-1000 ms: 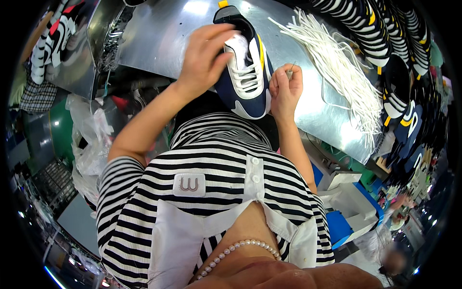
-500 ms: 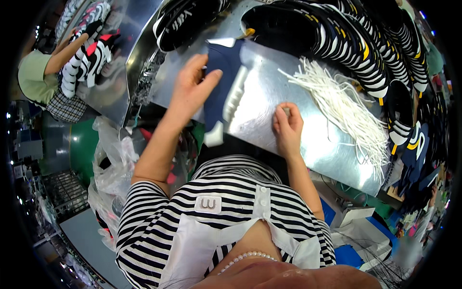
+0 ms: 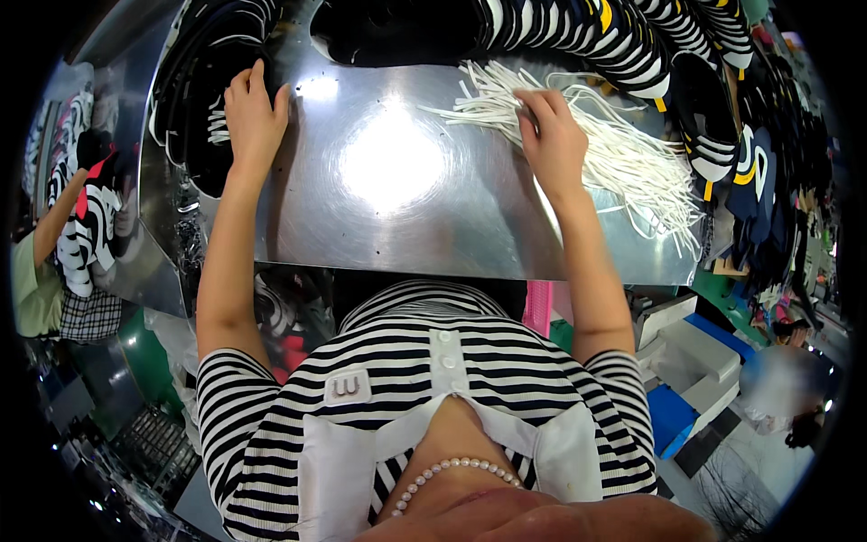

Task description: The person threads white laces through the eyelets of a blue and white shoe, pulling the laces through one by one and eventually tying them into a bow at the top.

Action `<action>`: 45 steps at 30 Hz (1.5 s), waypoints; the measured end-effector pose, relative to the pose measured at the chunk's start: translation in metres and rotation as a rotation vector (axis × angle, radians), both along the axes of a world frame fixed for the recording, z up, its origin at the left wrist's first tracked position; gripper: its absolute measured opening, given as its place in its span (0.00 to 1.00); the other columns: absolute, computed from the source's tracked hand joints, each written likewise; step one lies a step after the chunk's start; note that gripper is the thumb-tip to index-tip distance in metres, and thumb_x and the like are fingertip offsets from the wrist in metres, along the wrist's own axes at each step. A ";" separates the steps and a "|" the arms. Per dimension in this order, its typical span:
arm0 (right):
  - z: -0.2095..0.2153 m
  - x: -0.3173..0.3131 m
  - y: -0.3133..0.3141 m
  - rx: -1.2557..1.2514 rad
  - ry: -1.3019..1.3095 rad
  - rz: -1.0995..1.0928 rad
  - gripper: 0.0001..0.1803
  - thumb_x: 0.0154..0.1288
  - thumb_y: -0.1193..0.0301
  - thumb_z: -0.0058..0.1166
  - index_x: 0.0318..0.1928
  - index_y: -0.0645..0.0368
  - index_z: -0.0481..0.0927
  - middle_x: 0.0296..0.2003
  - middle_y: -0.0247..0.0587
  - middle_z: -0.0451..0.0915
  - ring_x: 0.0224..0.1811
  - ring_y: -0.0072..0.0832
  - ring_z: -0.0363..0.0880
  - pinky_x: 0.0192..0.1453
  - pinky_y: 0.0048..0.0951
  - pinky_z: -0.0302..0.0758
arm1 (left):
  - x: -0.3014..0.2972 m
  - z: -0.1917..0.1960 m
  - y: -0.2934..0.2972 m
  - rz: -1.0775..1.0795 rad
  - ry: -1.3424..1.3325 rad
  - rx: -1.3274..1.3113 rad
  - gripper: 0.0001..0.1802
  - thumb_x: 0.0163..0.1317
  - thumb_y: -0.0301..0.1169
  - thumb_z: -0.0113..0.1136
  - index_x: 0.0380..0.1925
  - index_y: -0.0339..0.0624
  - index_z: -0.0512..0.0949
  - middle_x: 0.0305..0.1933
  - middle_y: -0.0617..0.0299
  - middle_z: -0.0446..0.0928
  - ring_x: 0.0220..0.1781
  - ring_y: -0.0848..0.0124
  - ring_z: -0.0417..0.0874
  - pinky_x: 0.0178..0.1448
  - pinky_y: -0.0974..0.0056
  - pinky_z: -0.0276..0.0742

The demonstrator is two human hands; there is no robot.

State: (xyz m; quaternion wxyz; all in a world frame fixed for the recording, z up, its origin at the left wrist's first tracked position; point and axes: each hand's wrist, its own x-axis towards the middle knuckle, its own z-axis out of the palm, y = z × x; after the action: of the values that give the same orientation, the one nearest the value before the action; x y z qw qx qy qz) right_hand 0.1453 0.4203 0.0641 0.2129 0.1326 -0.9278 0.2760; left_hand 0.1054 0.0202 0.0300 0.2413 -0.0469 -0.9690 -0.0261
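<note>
Under the fingers of the right hand (image 3: 553, 135) lies a loose bundle of white shoelaces (image 3: 623, 163), fanned out across the right part of the shiny metal surface (image 3: 388, 199); the fingers are curled down into the near end of the bundle, pinching at a few strands, though whether one lace is actually caught cannot be told. Across the surface, the left hand (image 3: 253, 113) rests with fingers spread flat on a stack of dark shoe uppers (image 3: 194, 117) at the left edge, holding nothing. To do this well, it seems wise to tease one lace free from its tip and draw it along the run of the bundle, so the rest stay untangled. Beyond the fingertips, rows of dark shoes with white stripes and yellow tabs (image 3: 632, 45) curve along the far side. Right of the laces, below the surface edge, sit a white box (image 3: 695, 352) and a blue box (image 3: 668, 420); no label is legible.
</note>
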 end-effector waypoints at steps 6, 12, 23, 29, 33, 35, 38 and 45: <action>0.018 -0.056 0.020 -0.095 0.131 -0.138 0.08 0.64 0.67 0.61 0.43 0.51 0.85 0.32 0.38 0.84 0.30 0.35 0.83 0.35 0.31 0.75 | -0.046 0.020 0.047 -0.119 0.266 0.289 0.31 0.65 0.39 0.63 0.61 0.30 0.69 0.57 0.39 0.73 0.59 0.50 0.74 0.62 0.53 0.72; 0.012 -0.056 0.074 0.024 -0.113 -0.200 0.09 0.61 0.63 0.64 0.40 0.52 0.86 0.29 0.39 0.85 0.30 0.35 0.84 0.34 0.32 0.77 | -0.044 0.007 0.051 0.009 -0.116 0.805 0.15 0.68 0.37 0.60 0.42 0.35 0.77 0.32 0.57 0.81 0.34 0.68 0.82 0.43 0.64 0.76; -0.003 -0.014 -0.045 0.169 -0.090 0.369 0.12 0.60 0.63 0.64 0.43 0.51 0.85 0.40 0.32 0.80 0.35 0.37 0.83 0.38 0.36 0.79 | 0.166 0.103 0.113 -0.476 0.398 0.501 0.20 0.47 0.27 0.70 0.41 0.41 0.76 0.41 0.58 0.74 0.40 0.60 0.76 0.46 0.57 0.69; -0.017 -0.044 -0.072 0.345 -0.230 0.249 0.08 0.61 0.67 0.60 0.38 0.56 0.83 0.41 0.36 0.79 0.37 0.41 0.81 0.42 0.39 0.77 | 0.201 0.039 0.197 -0.733 -0.217 0.472 0.23 0.48 0.26 0.69 0.48 0.48 0.80 0.52 0.60 0.75 0.54 0.59 0.75 0.53 0.54 0.69; 0.036 -0.003 -0.047 -0.311 -0.264 0.420 0.09 0.65 0.69 0.59 0.42 0.61 0.79 0.39 0.39 0.80 0.36 0.33 0.82 0.42 0.31 0.77 | 0.195 0.069 0.149 -0.699 -0.088 0.476 0.21 0.50 0.23 0.68 0.48 0.41 0.79 0.52 0.54 0.76 0.54 0.53 0.77 0.58 0.52 0.72; 0.097 0.045 -0.025 -0.499 -0.188 0.458 0.08 0.68 0.76 0.56 0.46 0.61 0.76 0.37 0.37 0.82 0.36 0.21 0.80 0.38 0.22 0.75 | 0.183 0.085 0.120 -0.471 -0.072 0.434 0.15 0.56 0.24 0.65 0.44 0.35 0.78 0.48 0.50 0.77 0.52 0.50 0.77 0.58 0.52 0.72; 0.166 0.144 0.014 -0.706 -0.226 0.262 0.07 0.68 0.77 0.55 0.46 0.62 0.76 0.36 0.38 0.82 0.33 0.19 0.79 0.35 0.20 0.74 | 0.151 0.086 0.106 -0.465 -0.122 0.163 0.14 0.60 0.34 0.66 0.42 0.37 0.79 0.45 0.54 0.79 0.47 0.55 0.78 0.51 0.56 0.71; 0.037 0.147 -0.046 -1.329 -0.962 0.235 0.10 0.65 0.75 0.60 0.45 0.60 0.76 0.33 0.36 0.83 0.19 0.10 0.62 0.21 0.13 0.56 | 0.121 0.081 0.107 -0.507 -0.571 0.108 0.19 0.65 0.45 0.60 0.38 0.37 0.81 0.28 0.55 0.81 0.28 0.54 0.81 0.32 0.54 0.73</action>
State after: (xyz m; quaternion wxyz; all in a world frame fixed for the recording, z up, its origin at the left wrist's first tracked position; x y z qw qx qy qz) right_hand 0.2922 0.3740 0.1015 -0.2037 -0.0575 -0.5410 0.8140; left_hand 0.2268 0.1270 0.1115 -0.0502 -0.2631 -0.9520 -0.1480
